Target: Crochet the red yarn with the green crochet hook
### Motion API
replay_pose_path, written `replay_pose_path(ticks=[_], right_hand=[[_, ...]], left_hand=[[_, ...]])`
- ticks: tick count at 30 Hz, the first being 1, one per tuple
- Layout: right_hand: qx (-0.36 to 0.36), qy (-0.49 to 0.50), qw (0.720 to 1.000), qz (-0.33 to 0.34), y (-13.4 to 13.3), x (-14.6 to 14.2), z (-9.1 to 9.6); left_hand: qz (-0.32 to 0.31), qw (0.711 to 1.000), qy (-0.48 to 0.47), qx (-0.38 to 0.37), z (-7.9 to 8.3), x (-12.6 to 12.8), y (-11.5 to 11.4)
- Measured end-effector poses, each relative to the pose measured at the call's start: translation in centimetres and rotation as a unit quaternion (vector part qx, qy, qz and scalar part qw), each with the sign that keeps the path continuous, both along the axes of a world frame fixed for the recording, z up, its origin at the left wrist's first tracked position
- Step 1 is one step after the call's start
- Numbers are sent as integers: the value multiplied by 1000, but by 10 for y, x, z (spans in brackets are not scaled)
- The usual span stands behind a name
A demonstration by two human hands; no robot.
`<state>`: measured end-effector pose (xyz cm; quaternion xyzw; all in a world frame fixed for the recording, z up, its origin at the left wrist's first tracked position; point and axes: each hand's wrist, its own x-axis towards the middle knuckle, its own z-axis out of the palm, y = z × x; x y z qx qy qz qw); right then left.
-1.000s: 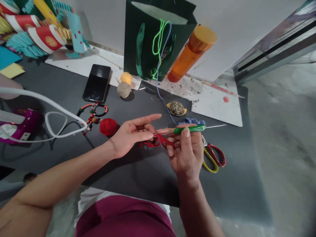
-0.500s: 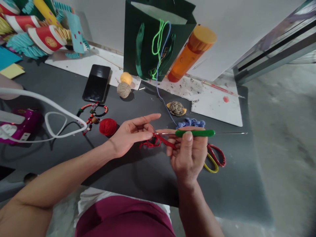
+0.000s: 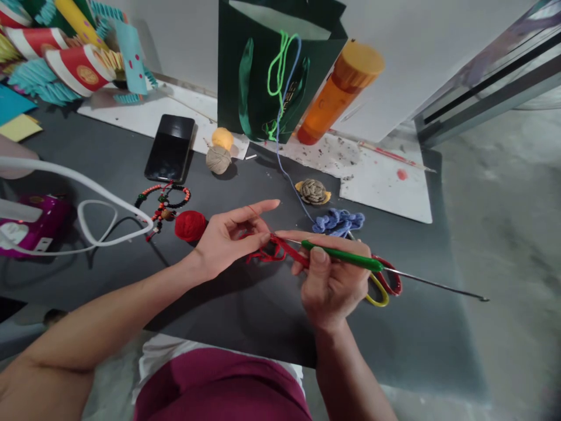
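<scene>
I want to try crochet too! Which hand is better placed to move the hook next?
Probably the right hand: it grips the green-handled crochet hook, one end reaching the red crocheted strip. The left hand pinches that strip, with red yarn over its finger.

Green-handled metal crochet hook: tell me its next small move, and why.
Probably catch the thin red yarn strand with the inner end of the green-handled metal crochet hook. The right hand grips its handle, that end reaches the red yarn strip pinched in the left hand, and the strand crosses the left index finger. Whether it is caught is too small to tell.
</scene>
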<state>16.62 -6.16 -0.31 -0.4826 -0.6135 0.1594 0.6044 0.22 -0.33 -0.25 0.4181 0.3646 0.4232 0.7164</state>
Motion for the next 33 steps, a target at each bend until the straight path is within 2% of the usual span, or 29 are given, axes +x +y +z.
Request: replay_pose_path(ticks=[5,7,10,13,15,17,23,27,33], right_hand=[[20,-112,994,4,2,0,-1],[32,-126,991,14,4,-2,-2],[55,-131,990,12,5,-4,-3],[62,-125,990,-3,4,-6,-4],[51,-98,994,-2,1,-7,-5],[32,-53,998,-6,-2,-9,-7],[-54,104,990,-79,-8,-16,-7],[-90,187,977,-43,-3,-15,-4],[-167,234,958,12,8,-10,-3]], left_hand=[[32,994,52,88,3,1,-2],[37,995,38,80,3,1,-2],[19,998,-50,-15,3,3,-3],[-29,977,-153,-146,2,3,-2],[-67,959,-184,-206,0,2,-1],[-91,948,-194,-235,-2,2,-1],[-88,948,-197,-233,-4,1,0],[-88,948,-210,-220,-3,1,3],[-77,958,-193,-195,2,0,3]])
